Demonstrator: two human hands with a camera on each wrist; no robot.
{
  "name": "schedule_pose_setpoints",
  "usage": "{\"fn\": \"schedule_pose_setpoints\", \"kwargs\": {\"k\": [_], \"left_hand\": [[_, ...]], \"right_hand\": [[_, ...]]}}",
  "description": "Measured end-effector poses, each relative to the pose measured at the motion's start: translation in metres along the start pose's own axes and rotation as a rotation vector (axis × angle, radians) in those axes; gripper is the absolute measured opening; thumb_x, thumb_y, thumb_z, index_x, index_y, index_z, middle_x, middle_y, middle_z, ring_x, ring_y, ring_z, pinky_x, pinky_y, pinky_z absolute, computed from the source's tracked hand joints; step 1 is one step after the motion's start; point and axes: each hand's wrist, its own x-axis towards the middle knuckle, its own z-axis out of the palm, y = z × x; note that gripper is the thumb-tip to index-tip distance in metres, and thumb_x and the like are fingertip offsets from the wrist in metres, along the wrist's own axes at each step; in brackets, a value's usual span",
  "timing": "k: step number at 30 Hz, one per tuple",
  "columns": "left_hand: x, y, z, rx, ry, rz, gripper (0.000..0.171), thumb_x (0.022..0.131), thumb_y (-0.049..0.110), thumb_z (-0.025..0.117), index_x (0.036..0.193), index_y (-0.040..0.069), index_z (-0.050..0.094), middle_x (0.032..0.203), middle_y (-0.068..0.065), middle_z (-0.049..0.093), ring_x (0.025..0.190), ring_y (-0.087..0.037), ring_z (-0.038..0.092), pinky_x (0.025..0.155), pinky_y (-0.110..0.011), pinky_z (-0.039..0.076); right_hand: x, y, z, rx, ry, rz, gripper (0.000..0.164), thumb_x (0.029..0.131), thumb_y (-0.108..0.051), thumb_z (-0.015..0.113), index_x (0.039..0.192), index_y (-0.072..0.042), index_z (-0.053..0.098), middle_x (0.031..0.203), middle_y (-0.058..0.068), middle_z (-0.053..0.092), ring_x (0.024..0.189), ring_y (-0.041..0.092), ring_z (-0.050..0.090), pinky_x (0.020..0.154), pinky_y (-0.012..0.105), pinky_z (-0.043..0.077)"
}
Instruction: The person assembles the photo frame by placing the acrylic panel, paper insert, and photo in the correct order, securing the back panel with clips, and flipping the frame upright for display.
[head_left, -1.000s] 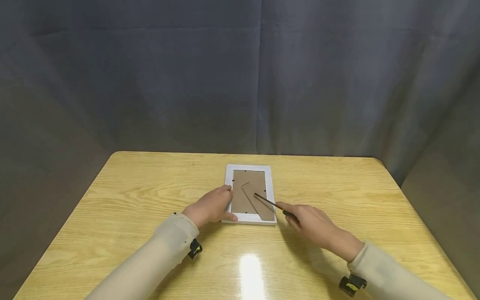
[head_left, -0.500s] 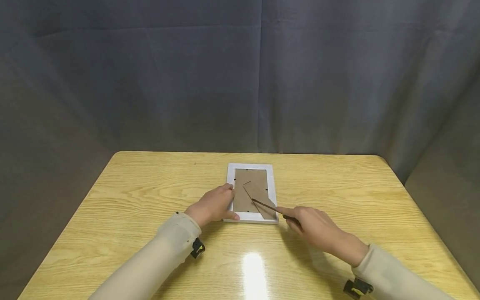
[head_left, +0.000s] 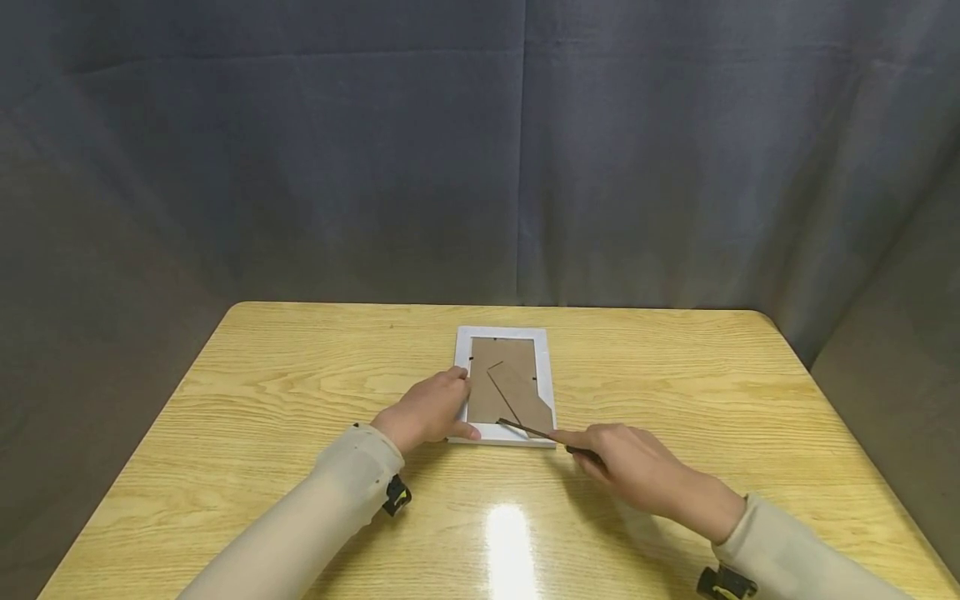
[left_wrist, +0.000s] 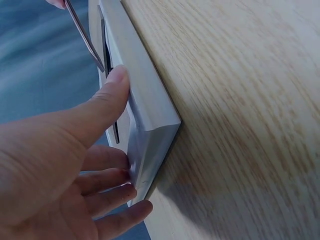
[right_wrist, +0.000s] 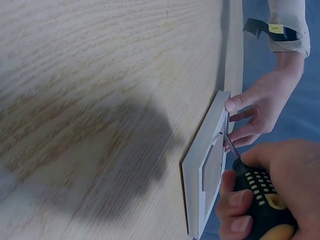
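Observation:
A white picture frame (head_left: 543, 358) lies face down on the table, its brown backing board (head_left: 480, 396) upward. A diagonal stand flap (head_left: 525, 404) lies flat over the board, and small dark tabs show at the board's edges. My left hand (head_left: 430, 408) holds the frame's near left corner, thumb on the near border and fingers along the left side. My right hand (head_left: 637, 467) grips a screwdriver by its black and yellow handle (right_wrist: 260, 197). The screwdriver's shaft (head_left: 525, 431) points left across the flap, its tip right at the near-edge tab.
A wood-grain table (head_left: 300, 358) spreads around the frame, with a bright light reflection near its front. Dark grey curtains (head_left: 375, 167) hang behind and at both sides. Each sleeve cuff has a small black wrist camera (head_left: 397, 495) below it.
The screwdriver tip has moved toward me and left, from over the middle of the backing to the near-edge tab. My left hand keeps its hold on the frame.

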Motion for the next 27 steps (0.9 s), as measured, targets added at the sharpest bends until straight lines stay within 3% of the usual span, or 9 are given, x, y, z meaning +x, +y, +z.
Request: {"fn": "schedule_pose_setpoints", "kwargs": {"k": [15, 27], "left_hand": [[0.0008, 0.0006, 0.0006, 0.007, 0.007, 0.003, 0.069, 0.071, 0.049, 0.072, 0.119, 0.001, 0.061, 0.135, -0.016, 0.05, 0.118, -0.028, 0.051, 0.097, -0.038, 0.043], [0.0008, 0.0002, 0.0012, 0.014, 0.005, 0.008, 0.066, 0.071, 0.049, 0.072, 0.116, 0.002, 0.062, 0.129, -0.014, 0.053, 0.109, -0.023, 0.055, 0.092, -0.036, 0.047]], "right_hand": [[0.002, -0.0004, 0.0029, -0.019, -0.008, 0.007, 0.041, 0.089, -0.011, 0.053, 0.128, -0.022, 0.062, 0.063, -0.015, 0.04, 0.054, 0.001, 0.035, 0.042, 0.021, 0.034], [0.0029, -0.0027, 0.0048, -0.005, -0.061, 0.032, 0.042, 0.09, -0.01, 0.052, 0.13, -0.021, 0.061, 0.063, -0.015, 0.041, 0.054, 0.001, 0.034, 0.042, 0.021, 0.033]]}}
